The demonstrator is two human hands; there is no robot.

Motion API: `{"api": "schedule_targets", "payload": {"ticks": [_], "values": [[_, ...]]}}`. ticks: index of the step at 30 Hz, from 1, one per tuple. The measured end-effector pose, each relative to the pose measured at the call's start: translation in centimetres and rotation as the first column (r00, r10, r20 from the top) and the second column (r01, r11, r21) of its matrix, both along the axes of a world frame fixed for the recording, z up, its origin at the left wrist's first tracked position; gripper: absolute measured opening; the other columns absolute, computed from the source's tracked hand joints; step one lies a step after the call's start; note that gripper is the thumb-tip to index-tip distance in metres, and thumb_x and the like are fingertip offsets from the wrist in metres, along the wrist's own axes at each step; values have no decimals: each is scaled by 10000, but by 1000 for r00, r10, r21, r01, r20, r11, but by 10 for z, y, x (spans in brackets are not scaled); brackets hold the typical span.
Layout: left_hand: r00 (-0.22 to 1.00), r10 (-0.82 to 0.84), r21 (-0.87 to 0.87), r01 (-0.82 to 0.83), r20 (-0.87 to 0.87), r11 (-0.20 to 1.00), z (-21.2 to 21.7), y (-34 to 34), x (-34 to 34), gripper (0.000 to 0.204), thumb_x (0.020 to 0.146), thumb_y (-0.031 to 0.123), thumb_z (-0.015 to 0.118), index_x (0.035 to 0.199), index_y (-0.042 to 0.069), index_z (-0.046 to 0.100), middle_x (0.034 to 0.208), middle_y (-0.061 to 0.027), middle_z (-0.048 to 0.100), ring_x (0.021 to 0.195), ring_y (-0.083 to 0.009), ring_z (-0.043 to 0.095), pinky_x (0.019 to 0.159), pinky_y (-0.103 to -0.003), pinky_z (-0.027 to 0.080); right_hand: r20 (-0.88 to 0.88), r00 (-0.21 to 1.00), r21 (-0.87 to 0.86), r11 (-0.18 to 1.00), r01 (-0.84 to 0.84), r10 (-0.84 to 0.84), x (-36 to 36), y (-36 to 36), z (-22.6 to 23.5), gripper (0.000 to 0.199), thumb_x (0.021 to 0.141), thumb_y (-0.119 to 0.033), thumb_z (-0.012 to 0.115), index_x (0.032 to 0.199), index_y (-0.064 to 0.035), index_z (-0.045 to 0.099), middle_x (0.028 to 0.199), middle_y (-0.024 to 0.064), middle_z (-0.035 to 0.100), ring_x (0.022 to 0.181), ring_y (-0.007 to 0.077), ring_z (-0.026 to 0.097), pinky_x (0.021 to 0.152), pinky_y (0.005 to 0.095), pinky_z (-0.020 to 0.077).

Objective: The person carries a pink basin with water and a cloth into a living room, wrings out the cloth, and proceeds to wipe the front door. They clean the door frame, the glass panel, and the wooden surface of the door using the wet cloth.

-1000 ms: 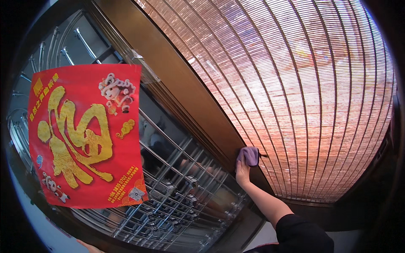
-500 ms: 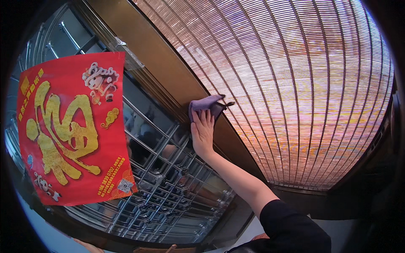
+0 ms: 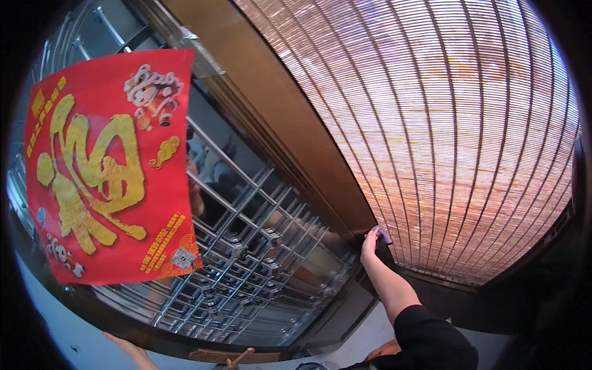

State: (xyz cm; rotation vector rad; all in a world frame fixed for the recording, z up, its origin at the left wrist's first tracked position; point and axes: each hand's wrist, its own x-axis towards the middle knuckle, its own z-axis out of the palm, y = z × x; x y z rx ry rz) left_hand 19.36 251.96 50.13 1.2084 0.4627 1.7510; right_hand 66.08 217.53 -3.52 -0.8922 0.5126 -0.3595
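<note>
My right hand (image 3: pixel 371 242) presses a folded purple cloth (image 3: pixel 385 236) against the lower part of the brown door frame (image 3: pixel 308 135), where it meets a glowing slatted panel (image 3: pixel 462 142). The fingers are closed over the cloth and partly hidden by the tilt of the hand. To the left of the frame is a glass door pane with a shiny metal lattice (image 3: pixel 237 250). Part of my left hand (image 3: pixel 126 348) shows at the lower left, below the pane's edge. Its fingers look stretched out, with nothing visible in them.
A red poster (image 3: pixel 166 213) with gold lettering and cartoon figures covers the pane's left side. Clear tape (image 3: pixel 200 52) sticks to the upper frame. A brown wooden piece (image 3: pixel 234 356) lies at the bottom edge. Dark surrounds border the glowing panel.
My right hand has slid the cloth down along the frame, toward the lower right. The door and poster have shifted slightly in view. More of my left hand shows.
</note>
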Motion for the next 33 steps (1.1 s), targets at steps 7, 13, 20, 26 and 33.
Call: {"api": "schedule_targets", "payload": {"ticks": [7, 13, 20, 26, 33], "values": [[983, -178, -42, 176, -39, 983, -11, 22, -22, 703, 873, 580, 296, 1378, 98, 216, 1404, -89, 256, 1263, -281, 287, 1035, -386, 251, 614, 773, -487, 847, 211, 161, -57, -7, 285, 457, 940, -237, 284, 1367, -74, 263, 1449, 120, 140, 1341, 281, 9, 1061, 388, -15], [995, -69, -59, 64, -72, 996, -8, 12, -17, 753, 848, 617, 312, 1376, 88, 216, 1396, -88, 268, 1253, -274, 300, 1031, -381, 257, 765, 507, -622, 656, 427, 396, -82, -5, 437, 365, 897, -192, 419, 1247, -96, 460, 1359, 151, 332, 1304, 345, 161, 1054, 428, 53], [996, -64, -63, 59, -68, 996, -9, 14, -23, 738, 865, 585, 317, 1392, 95, 153, 1426, -82, 201, 1280, -257, 259, 1044, -372, 235, 665, 612, -745, 326, 582, 429, -112, 16, 297, 210, 766, -109, 539, 965, -50, 571, 1230, 135, 460, 1145, 360, 384, 951, 463, 295], [996, -26, 7, 26, -88, 1000, -14, 32, -21, 789, 839, 622, 342, 1380, 68, 189, 1406, -85, 247, 1263, -256, 279, 1035, -360, 248, 120, 652, -970, 229, -84, 749, -176, -26, 96, 194, 691, 5, 548, 871, -54, 589, 955, 160, 579, 916, 348, 539, 772, 394, 443], [992, -74, 21, 76, -99, 997, -16, 37, -28, 773, 850, 600, 351, 1377, 58, 192, 1393, -87, 272, 1255, -238, 295, 1031, -347, 253, 558, 481, -793, 605, 68, 677, -157, -56, 326, 269, 656, 36, 638, 880, -45, 514, 899, 116, 563, 864, 266, 556, 735, 334, 460]]}}
